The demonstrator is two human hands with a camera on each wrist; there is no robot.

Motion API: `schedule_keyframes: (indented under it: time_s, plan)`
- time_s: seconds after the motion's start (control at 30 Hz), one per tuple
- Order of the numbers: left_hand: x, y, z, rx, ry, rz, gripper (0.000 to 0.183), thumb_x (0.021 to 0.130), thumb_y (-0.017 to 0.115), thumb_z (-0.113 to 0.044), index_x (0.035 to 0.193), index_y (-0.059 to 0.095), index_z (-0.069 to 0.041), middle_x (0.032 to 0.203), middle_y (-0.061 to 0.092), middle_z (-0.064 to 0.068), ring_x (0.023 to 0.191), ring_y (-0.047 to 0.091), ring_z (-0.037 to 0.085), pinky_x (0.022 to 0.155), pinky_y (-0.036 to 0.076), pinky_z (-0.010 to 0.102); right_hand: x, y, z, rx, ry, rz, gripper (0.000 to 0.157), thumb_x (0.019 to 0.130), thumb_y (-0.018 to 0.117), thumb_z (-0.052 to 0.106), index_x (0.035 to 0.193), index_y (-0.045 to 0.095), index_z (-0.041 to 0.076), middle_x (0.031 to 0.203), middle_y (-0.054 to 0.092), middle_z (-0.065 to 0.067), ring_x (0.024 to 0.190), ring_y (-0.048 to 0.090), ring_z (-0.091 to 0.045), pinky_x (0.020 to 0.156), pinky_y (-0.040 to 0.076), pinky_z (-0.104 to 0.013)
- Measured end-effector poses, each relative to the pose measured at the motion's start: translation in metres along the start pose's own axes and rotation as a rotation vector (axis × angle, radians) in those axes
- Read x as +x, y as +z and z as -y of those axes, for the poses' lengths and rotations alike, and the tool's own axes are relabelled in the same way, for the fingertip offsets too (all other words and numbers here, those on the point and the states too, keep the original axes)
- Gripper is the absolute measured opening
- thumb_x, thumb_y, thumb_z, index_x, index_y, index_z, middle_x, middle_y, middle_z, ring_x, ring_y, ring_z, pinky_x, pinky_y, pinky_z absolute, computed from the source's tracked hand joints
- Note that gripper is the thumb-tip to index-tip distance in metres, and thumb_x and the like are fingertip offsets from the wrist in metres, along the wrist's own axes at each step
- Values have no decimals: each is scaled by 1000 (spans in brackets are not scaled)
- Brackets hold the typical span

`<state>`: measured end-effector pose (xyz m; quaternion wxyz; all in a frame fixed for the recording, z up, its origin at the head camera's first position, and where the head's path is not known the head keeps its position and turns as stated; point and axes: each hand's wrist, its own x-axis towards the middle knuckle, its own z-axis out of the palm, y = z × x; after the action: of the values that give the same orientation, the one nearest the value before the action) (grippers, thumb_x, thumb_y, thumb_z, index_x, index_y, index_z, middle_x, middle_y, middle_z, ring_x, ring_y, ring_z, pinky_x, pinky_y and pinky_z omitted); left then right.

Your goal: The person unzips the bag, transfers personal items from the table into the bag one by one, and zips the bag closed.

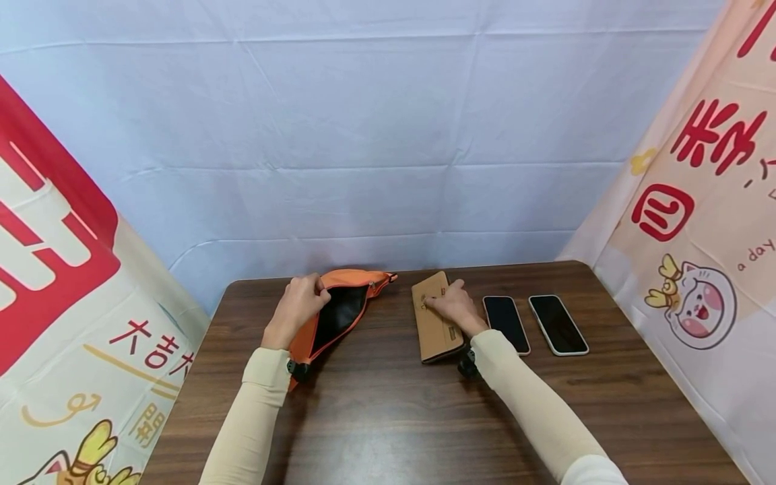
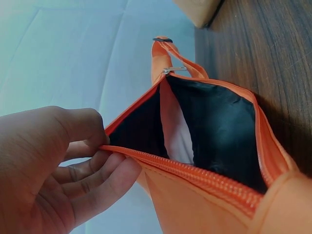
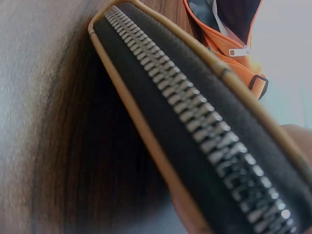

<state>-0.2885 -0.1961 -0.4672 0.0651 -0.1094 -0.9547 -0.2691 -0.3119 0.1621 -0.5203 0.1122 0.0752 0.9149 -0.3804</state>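
An orange zip bag with a strap lies at the back left of the table, its mouth wide apart. My left hand pinches its zipped edge between thumb and fingers. Inside, black lining and a pale inner strip show in the left wrist view. To the right of the bag, my right hand grips a tan zip wallet, thumb across its face. In the right wrist view the wallet's metal zipper is closed, and its near edge is tilted over the wood.
Two dark-screened phones, one slim phone and one pale-edged phone, lie right of the wallet on the brown wooden table. A white cloth hangs behind the table, with printed banners at both sides.
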Motion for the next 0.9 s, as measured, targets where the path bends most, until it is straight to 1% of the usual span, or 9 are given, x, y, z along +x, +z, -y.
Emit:
schedule_keyframes:
  time_s: [0.03,0.1,0.2,0.3,0.37,0.47,0.53,0.7,0.9]
  plan:
    - [0,0,0,0,0,-1,9,100,60,-7,91,60,-8,79,60,9,60,53,19,61,45,33,0,1,0,0,-1,-9,92,98,70,48,154,24,-9,116,63,-26,80,63,-33,65,49,-42]
    - [0,0,0,2,1,-3,9,100,61,-7,91,61,-8,79,61,9,61,53,19,61,45,33,1,2,0,-3,-7,-22,96,98,71,47,157,20,-9,112,65,-26,77,64,-32,63,49,-41]
    - [-1,0,0,0,-1,-3,9,100,61,-7,91,60,-7,79,60,9,61,53,19,61,45,33,3,4,0,-14,-18,-26,88,98,70,46,152,28,-8,99,65,-21,68,62,-29,57,48,-39]
    - [-2,0,1,-5,-2,0,9,100,61,-7,91,60,-7,79,60,10,60,53,19,60,44,33,4,4,1,-14,-30,-16,77,98,70,45,144,36,-7,88,63,-16,60,59,-25,51,46,-37]
    - [-2,0,0,-9,-2,3,9,100,60,-7,91,60,-7,79,60,10,60,53,19,60,44,33,4,4,1,-7,-34,-10,76,99,70,44,144,36,-8,85,62,-15,58,58,-25,49,46,-37]
    - [-2,0,1,-11,-3,4,9,100,61,-7,91,60,-7,80,61,10,61,53,19,61,45,33,3,4,1,0,-33,-11,82,99,70,43,150,31,-9,86,63,-16,58,59,-25,49,46,-37]
    - [-1,1,1,-12,-5,3,8,100,61,-8,91,61,-7,80,61,10,61,54,19,61,45,33,3,5,0,6,-29,-13,81,99,70,43,149,31,-8,87,63,-17,58,59,-26,49,46,-37]
    - [-2,0,2,-17,-10,6,8,100,61,-7,92,61,-7,81,61,10,61,53,19,61,45,33,4,6,0,7,-32,-16,74,99,70,42,143,35,-5,88,62,-17,59,59,-26,50,46,-37]
    - [-1,0,3,-19,-9,1,8,100,61,-7,92,61,-7,82,62,10,61,54,18,61,45,33,4,6,1,-5,-44,-21,80,100,70,41,148,32,-9,87,63,-18,59,60,-26,50,46,-37]
